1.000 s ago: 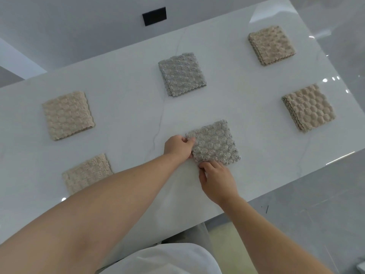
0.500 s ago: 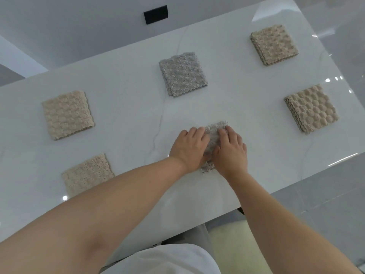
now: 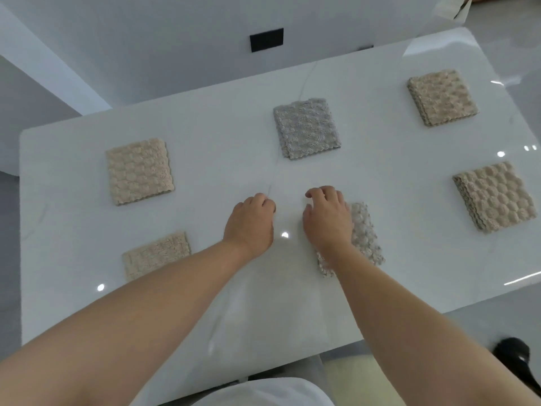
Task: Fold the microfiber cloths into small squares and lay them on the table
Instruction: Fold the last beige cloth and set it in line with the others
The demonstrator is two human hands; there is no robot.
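Surface: a glossy white table (image 3: 380,177) with faint grey veining, set before a pale wall carrying a small black plate (image 3: 266,39) at 12 o'clock. Grey floor shows at 3 to 5 o'clock, with a dark object (image 3: 515,356), not identifiable, at the 4 o'clock corner.

Six folded microfiber squares lie flat on the table, all well apart from one another. From the table's centre: a grey cloth (image 3: 306,128) at 12 o'clock; a beige cloth (image 3: 442,97) at 2 o'clock; a honeycomb beige cloth (image 3: 495,196) at 3 o'clock, its stacked layers visible along the left edge; a cream cloth (image 3: 139,171) at 9 o'clock; a tan cloth (image 3: 156,254) at 8 o'clock, its near corner hidden by the left forearm.

The sixth, a pale grey cloth (image 3: 364,232), sits just right of centre, partly covered (only its right half and near corner are visible).

The right hand (image 3: 328,219) is over this cloth's left portion, palm down, fingers loosely curled, gripping nothing; whether it touches the cloth cannot be told. The left hand (image 3: 250,222) is over bare table just beside it at 9 o'clock, fingers curled under, holding nothing. The two hands are apart.
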